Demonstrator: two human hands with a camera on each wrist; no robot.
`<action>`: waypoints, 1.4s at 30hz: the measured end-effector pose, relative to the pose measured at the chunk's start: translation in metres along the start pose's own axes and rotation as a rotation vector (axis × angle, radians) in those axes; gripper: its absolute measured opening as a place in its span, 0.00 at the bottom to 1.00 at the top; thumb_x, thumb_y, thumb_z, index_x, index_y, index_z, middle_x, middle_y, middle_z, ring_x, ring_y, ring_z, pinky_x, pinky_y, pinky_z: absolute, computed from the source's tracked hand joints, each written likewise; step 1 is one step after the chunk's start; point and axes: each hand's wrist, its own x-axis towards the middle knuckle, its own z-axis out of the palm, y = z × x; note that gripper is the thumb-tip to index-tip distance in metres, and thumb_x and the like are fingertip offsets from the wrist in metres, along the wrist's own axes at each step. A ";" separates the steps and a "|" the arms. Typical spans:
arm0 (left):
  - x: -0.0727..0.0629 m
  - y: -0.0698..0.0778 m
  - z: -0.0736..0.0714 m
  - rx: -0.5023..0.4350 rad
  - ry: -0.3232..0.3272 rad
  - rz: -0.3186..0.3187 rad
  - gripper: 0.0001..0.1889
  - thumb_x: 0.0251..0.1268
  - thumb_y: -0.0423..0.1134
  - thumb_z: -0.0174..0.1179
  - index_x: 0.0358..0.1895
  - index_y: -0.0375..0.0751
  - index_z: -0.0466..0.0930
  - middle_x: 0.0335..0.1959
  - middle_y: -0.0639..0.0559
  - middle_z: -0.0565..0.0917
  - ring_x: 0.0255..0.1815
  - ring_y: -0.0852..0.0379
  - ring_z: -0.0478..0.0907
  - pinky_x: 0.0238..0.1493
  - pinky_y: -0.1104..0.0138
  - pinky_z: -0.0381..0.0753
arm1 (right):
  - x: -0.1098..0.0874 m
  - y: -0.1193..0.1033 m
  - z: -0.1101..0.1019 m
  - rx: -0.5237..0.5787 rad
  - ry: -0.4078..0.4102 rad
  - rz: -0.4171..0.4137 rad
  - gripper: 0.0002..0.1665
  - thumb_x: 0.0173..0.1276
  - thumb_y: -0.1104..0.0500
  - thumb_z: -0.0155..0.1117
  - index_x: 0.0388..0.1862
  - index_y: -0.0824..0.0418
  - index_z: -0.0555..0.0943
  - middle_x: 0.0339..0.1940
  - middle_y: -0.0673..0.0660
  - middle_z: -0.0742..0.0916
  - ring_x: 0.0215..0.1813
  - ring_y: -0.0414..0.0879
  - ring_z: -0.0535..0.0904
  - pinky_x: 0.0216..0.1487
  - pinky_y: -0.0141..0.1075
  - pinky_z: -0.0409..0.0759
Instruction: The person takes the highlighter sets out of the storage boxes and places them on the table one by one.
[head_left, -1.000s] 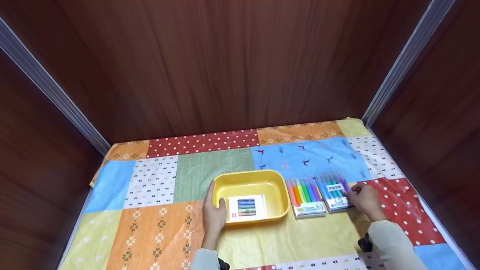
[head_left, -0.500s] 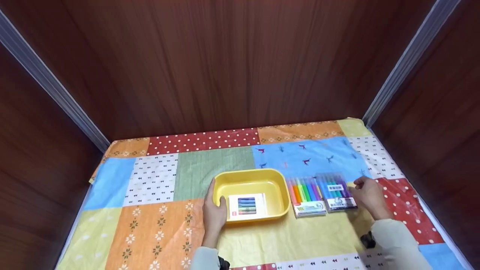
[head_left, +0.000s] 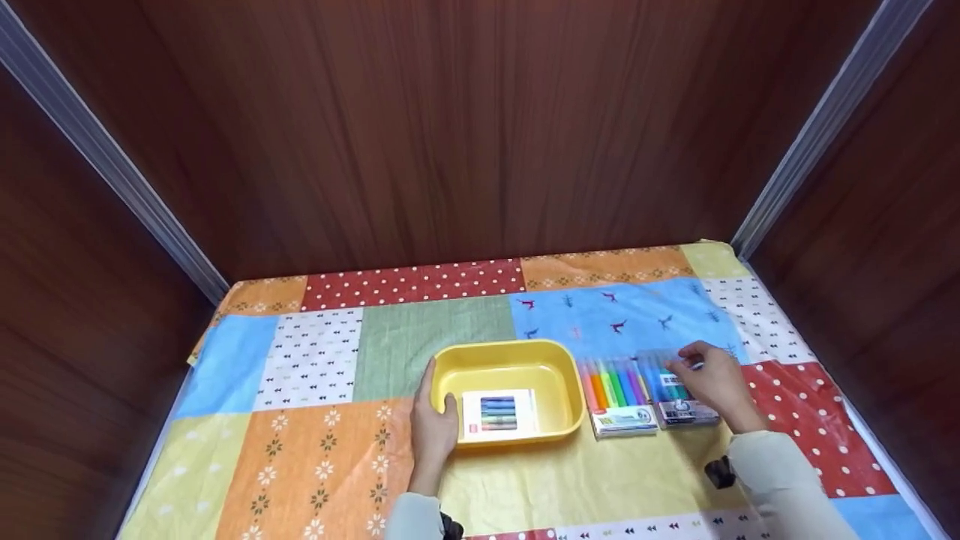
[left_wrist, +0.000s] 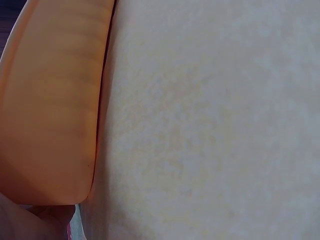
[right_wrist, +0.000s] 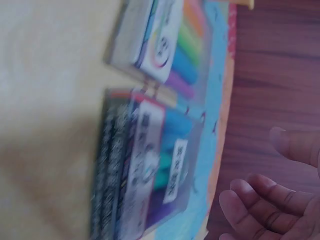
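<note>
yellow tub (head_left: 551, 386), two marker packs (head_left: 624, 420), two hands (head_left: 435, 429)

The space is closed in by a back wall (head_left: 480, 135), a left wall (head_left: 75, 315) and a right wall (head_left: 877, 247), all finished in dark reddish-brown wood grain. Both corners are lined with grey strips (the left one (head_left: 112, 166) and the right one (head_left: 823, 127)). Below, a patchwork cloth (head_left: 330, 465) is spread, printed with dots, flowers and small trees. The back wall's top is tinged red
</note>
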 end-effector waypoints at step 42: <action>0.000 0.000 -0.001 0.014 0.010 0.013 0.37 0.68 0.29 0.57 0.78 0.59 0.62 0.77 0.45 0.69 0.59 0.43 0.78 0.48 0.56 0.79 | 0.024 -0.136 0.096 -0.059 -0.328 -0.362 0.20 0.67 0.55 0.70 0.51 0.67 0.83 0.47 0.64 0.88 0.46 0.52 0.82 0.52 0.47 0.85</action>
